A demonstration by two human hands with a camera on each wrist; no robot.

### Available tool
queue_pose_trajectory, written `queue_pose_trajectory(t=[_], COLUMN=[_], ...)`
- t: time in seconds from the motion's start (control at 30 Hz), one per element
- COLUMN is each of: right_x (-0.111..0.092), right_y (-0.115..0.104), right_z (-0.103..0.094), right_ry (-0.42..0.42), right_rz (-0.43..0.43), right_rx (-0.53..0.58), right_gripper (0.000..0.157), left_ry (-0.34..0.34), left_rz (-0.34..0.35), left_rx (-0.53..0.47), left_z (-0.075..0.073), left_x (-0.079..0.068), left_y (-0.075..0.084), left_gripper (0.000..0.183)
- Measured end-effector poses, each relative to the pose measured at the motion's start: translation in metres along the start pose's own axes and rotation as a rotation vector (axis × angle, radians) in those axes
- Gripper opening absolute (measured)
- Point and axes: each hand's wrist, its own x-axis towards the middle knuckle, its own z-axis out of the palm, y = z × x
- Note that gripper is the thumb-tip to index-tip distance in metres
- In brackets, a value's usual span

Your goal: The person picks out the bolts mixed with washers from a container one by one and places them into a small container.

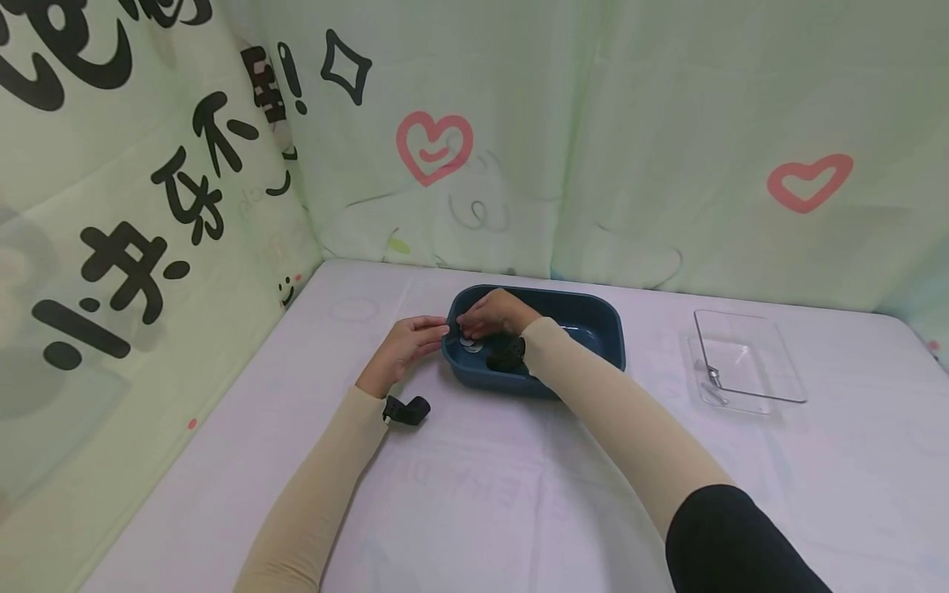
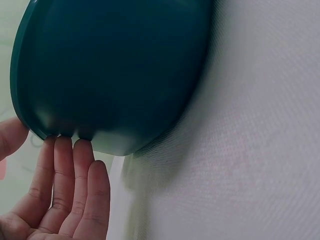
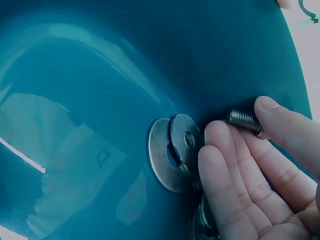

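A dark blue plastic basin (image 1: pixel 489 379) stands on the table. My left hand (image 1: pixel 404 352) is at its left end; in the left wrist view, nearly straight fingers (image 2: pixel 62 172) touch the outer wall close to the rim, the thumb beside it. Inside the basin, my right hand (image 1: pixel 493 315) pinches a bolt (image 3: pixel 243 121) between thumb and fingers. Its threaded end sticks out; its other end is hidden by the hand. Right at the fingertips, flat metal washers (image 3: pixel 162 157) lie overlapping on the basin's floor, with more metal rings partly hidden below the hand.
To the right stands a clear plastic box (image 1: pixel 741 362) with a metal wire frame (image 1: pixel 749 394). A white cloth covers the table (image 1: pixel 460 494). Pale green printed curtains (image 1: pixel 667 123) hang along the back and left side.
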Motion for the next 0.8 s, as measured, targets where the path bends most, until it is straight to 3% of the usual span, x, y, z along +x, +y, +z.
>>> queue_pose_trajectory(t=[0.27, 0.5, 0.8], right_x=[-0.002, -0.005, -0.019], right_y=[-0.002, 0.000, -0.002], right_z=[-0.002, -0.008, -0.016], right_ry=[-0.007, -0.086, -0.172], right_rz=[-0.029, -0.077, -0.151], right_rx=[0.014, 0.044, -0.056], right_gripper=[0.027, 0.029, 0.031], left_ry=[0.000, 0.006, 0.005], left_rz=[0.002, -0.003, 0.002], left_rx=[0.001, 0.005, -0.006], left_z=[0.001, 0.002, 0.001], left_x=[-0.001, 0.000, -0.001], left_y=[0.001, 0.001, 0.000], left_gripper=[0.039, 0.039, 0.039])
